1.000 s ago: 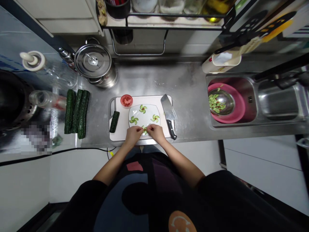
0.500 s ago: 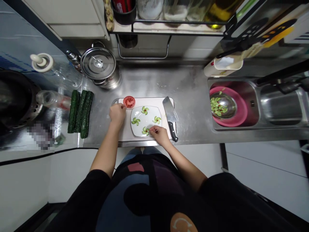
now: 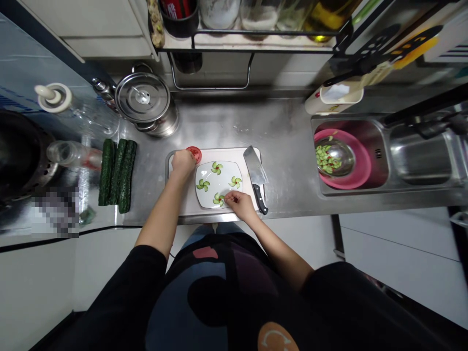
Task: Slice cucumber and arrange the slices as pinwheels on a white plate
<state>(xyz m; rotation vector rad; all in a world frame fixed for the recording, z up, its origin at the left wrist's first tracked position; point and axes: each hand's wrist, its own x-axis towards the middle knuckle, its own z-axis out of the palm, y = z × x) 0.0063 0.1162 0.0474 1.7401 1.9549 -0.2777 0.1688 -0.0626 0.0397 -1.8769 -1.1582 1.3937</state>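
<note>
In the last second the left hand (image 3: pixel 183 164) has left the plate (image 3: pixel 218 183) and has come to the small red dish (image 3: pixel 196 153), so that it now covers the near-left part of it; the right hand (image 3: pixel 240 204) has stayed at the green flower (image 3: pixel 218 199) nearest to the body. I judge from this that the work is divided between dish and plate for the moment. The left fingers are bent down at the dish — whether they grip something, I cannot tell. The right fingers are curled together at the flower's edge, and I cannot tell either if they pinch something. Three other green flowers lie on the plate, which stands on a pale board (image 3: pixel 189 204) with a cleaver (image 3: pixel 258 174) along its right side. On the steel counter (image 3: pixel 288 161), three whole cucumbers (image 3: pixel 117 175) lie to the left, near a lidded pot (image 3: pixel 161 119). At right — in the sink (image 3: pixel 380 173) — a pink basin (image 3: pixel 362 161) holds a metal bowl (image 3: pixel 347 157) with cut green pieces.
</note>
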